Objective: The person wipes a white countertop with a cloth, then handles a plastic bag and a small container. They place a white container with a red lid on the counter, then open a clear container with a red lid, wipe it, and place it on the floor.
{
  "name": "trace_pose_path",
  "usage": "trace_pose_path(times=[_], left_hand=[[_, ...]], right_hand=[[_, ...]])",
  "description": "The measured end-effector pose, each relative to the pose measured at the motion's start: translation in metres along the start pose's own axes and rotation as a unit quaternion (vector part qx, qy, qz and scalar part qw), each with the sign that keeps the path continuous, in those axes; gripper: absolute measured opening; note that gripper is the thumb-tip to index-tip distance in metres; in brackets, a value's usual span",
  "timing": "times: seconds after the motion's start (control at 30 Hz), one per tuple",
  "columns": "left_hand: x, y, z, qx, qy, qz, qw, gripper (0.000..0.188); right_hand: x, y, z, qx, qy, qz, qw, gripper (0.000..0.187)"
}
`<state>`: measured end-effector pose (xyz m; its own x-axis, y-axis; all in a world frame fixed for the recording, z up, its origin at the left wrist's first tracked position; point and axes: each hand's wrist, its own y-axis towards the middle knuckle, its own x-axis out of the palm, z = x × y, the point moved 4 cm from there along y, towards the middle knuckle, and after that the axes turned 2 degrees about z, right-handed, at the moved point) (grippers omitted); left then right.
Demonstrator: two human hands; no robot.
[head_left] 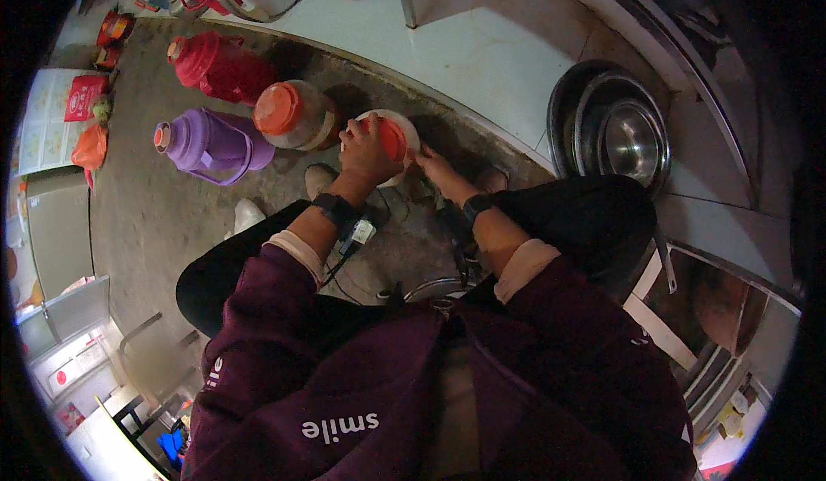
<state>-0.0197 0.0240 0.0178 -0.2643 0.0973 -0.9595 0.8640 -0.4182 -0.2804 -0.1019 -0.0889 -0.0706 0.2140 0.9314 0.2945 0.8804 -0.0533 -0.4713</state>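
Observation:
A wide jar with a pale body (413,139) and an orange-red lid (395,140) stands on the floor between my feet. My left hand (370,156) lies over the lid's left side, its fingers curled around the edge. At the jar's right side, low on its wall, my right hand (437,173) grips it; some of those fingertips are hidden. Just left of it is a similar clear jar (305,118) with an orange lid, its contents hard to make out. The lid under my left hand sits on the jar's top.
A purple thermos flask (209,143) and a red thermos flask (225,68) stand on the floor to the left. Nested metal basins (632,141) rest at the right by the white tiled ledge (482,55). A cable (337,268) hangs near my left wrist.

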Motion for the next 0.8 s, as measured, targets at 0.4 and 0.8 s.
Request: trace_pose_path(times=[0.4, 0.8], left_hand=[[0.005, 0.001, -0.008, 0.063, -0.047, 0.009, 0.997, 0.113], [0.092, 0.006, -0.090, -0.099, -0.757, -0.094, 0.639, 0.080]], right_hand=[[-0.003, 0.000, 0.008, 0.061, -0.026, 0.053, 0.996, 0.071], [0.009, -0.015, -0.019, -0.001, 0.003, -0.041, 0.999, 0.069]])
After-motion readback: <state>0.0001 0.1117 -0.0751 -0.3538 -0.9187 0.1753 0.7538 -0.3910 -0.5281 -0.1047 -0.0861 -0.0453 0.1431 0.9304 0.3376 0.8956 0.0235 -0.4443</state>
